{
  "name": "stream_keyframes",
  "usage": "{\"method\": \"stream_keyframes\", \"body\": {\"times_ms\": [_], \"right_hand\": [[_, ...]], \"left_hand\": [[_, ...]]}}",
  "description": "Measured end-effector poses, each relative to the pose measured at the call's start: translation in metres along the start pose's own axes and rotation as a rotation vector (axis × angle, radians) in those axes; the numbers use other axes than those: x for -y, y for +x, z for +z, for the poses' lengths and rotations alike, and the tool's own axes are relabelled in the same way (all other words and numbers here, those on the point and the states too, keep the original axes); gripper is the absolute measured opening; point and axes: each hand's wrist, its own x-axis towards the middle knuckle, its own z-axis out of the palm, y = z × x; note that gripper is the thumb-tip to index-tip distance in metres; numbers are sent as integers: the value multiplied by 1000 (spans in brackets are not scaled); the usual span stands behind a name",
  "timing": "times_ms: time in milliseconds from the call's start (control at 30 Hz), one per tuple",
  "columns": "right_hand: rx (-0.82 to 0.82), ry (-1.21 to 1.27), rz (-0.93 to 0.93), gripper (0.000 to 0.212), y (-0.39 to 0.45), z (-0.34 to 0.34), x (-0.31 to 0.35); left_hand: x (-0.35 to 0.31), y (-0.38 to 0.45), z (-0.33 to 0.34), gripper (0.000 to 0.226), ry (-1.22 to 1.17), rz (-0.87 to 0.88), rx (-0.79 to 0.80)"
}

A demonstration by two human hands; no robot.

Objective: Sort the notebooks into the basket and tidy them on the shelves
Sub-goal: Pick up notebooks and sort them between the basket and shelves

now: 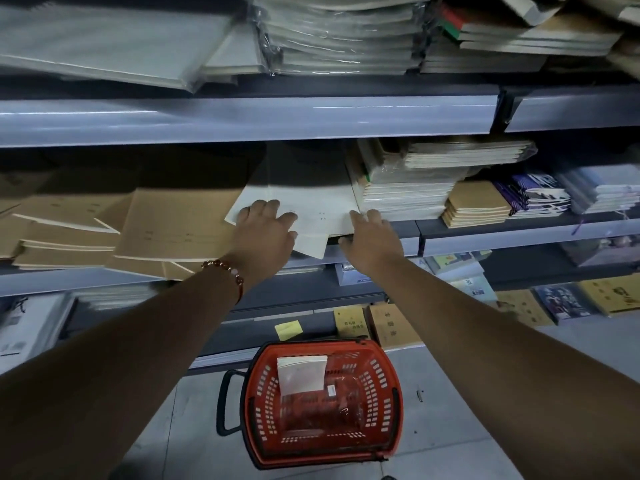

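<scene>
A stack of white notebooks lies on the middle shelf, jutting past its front edge. My left hand, with a bead bracelet at the wrist, lies flat on top of the stack's left part. My right hand grips the stack's right front corner, thumb under the edge. Below, on the floor, stands a red basket holding a white notebook and some plastic-wrapped items.
Brown kraft notebooks lie in loose piles left of the white stack. Wrapped white stacks, small brown pads and purple-covered books fill the right. The upper shelf carries more wrapped stacks. Lower shelves hold yellow and brown booklets.
</scene>
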Motion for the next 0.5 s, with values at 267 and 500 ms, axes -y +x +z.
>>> {"method": "stream_keyframes", "body": {"times_ms": [267,500], "right_hand": [[-155,82,-205,45,-92,67,-45],[449,-8,-84,59,-158,181,-59]], "left_hand": [[-9,-137,57,30,-290,159,-6],[-1,-233,185,43,-138,-119,660]]}}
